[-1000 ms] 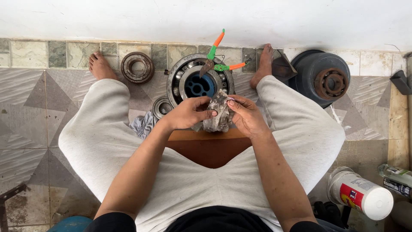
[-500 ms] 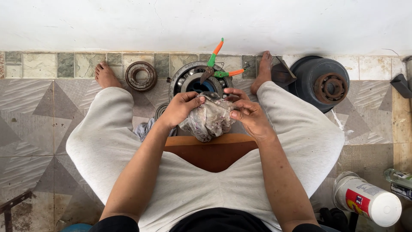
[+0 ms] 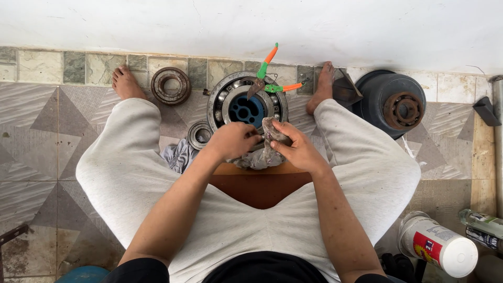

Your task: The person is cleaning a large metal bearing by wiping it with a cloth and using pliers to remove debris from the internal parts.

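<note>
Sitting legs apart on tiles: left hand and right hand both pinch a dirty rag, now bunched lower than before, over the big bearing; pliers lie on it.

Left hand and right hand meet, each grip seemingly closed.

Tiled floor carries bearings, drum, can.

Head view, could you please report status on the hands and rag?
Both hands, left and right, grip grey rag. Large bearing just beyond. Pliers resting on it.
</note>
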